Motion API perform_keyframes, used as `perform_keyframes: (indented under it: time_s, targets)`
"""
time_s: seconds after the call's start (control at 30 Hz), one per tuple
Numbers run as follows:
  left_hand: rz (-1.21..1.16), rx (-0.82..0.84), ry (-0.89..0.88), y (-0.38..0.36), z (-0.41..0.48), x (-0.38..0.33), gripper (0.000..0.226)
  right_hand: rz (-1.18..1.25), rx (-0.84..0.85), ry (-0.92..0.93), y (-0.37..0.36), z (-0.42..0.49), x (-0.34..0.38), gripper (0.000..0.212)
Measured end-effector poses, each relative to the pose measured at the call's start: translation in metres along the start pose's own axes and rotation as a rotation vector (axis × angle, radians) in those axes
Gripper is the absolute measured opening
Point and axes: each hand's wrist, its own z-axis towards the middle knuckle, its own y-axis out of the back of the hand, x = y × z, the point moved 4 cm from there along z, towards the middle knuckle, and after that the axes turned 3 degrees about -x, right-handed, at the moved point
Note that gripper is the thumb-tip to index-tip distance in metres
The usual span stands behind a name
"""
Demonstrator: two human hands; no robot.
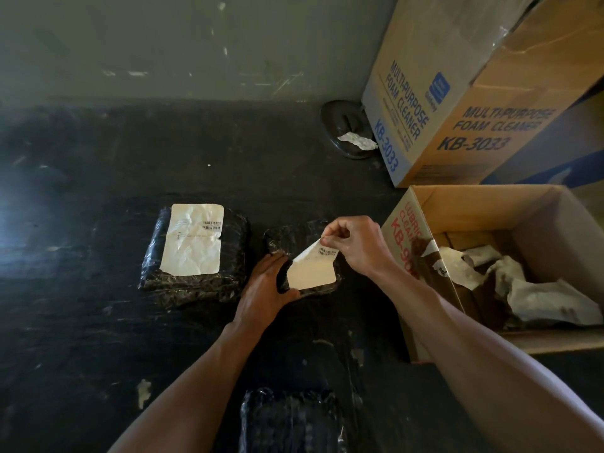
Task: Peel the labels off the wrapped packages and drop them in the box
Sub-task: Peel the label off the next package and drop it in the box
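Note:
A small package wrapped in black plastic (287,233) lies on the dark floor at the centre. My right hand (354,245) pinches the upper corner of its white label (312,273), which is folded back and half lifted off the wrap. My left hand (266,284) rests on the package's left side, thumb along its near edge. To the left lies a larger black package (233,256) with a whole white label (192,240) stuck on top. At the right stands an open cardboard box (483,204) holding several crumpled peeled labels (542,295).
A third black wrapped package (289,420) lies near the bottom edge, between my forearms. Two tall "Multi-Purpose Foam Cleaner" cartons (457,93) stand at the back right by the wall. A dark round lid with a scrap of paper (348,132) lies beside them.

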Motion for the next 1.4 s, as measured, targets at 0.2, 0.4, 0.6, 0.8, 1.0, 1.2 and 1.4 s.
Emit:
perform_keyframes:
  time_s: [0.2, 0.4, 0.6, 0.8, 1.0, 1.2, 1.4]
  targets:
    - [0.008, -0.010, -0.006, -0.003, -0.003, 0.001, 0.085, 0.009, -0.016, 0.015, 0.008, -0.006, 0.001, 0.009]
    - [0.026, 0.013, -0.035, 0.000, -0.002, 0.003, 0.083, 0.042, -0.020, 0.017, 0.009, -0.008, 0.012, 0.010]
    - [0.041, 0.006, -0.064, 0.000, -0.002, 0.003, 0.081, 0.046, -0.061, 0.019, 0.013, -0.015, 0.008, 0.008]
    - [0.047, 0.116, -0.084, 0.004, 0.005, 0.002, 0.081, 0.050, -0.065, -0.025, 0.015, -0.016, 0.002, 0.009]
    - [0.057, 0.162, -0.082, 0.009, 0.009, 0.001, 0.073, 0.061, -0.062, -0.061, 0.016, -0.011, -0.002, 0.009]
    - [0.147, 0.127, -0.090, 0.009, 0.007, -0.009, 0.075, 0.059, -0.061, -0.049, 0.017, -0.013, 0.000, 0.013]
    - [0.199, 0.122, -0.088, 0.007, 0.009, -0.016, 0.074, 0.081, -0.072, 0.008, 0.024, -0.025, -0.003, 0.010]
